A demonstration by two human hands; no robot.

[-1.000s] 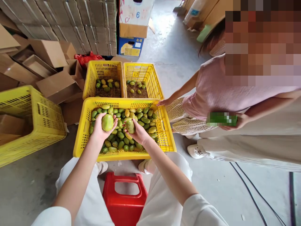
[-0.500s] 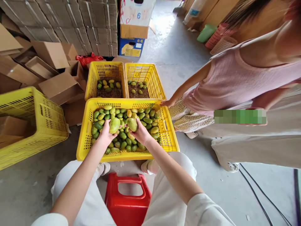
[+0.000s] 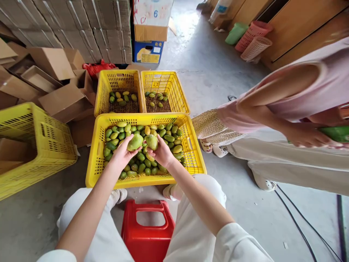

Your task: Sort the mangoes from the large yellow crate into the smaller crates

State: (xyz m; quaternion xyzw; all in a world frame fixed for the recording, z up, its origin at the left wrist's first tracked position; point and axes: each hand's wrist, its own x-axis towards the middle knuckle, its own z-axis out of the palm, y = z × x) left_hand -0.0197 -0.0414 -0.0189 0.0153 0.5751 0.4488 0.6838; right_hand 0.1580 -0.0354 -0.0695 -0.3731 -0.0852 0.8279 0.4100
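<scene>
My left hand [image 3: 121, 154] is closed round a green mango [image 3: 135, 142], held above the near yellow crate [image 3: 96, 160]. Just to its right, my right hand [image 3: 161, 153] grips a second, yellower green mango [image 3: 152, 142]; the two fruits nearly touch. The crate below is filled with several small green and yellow mangoes [image 3: 141, 162]. Behind it stand two more yellow crates, the left one [image 3: 106, 87] and the right one [image 3: 178, 91], each with only a few mangoes on its floor.
I sit on a red stool [image 3: 147, 233]. Another person in a pink top [image 3: 300, 98] stands at the right, a hand on something green [image 3: 336, 133]. A yellow crate [image 3: 32, 145] lies at left among cardboard boxes [image 3: 60, 98]. Black cables [image 3: 297, 225] cross the floor.
My two hands have drawn closer together with their mangoes, the left one tilting its fruit rightward. The other person has taken their hand off the crate's rim and shifted right.
</scene>
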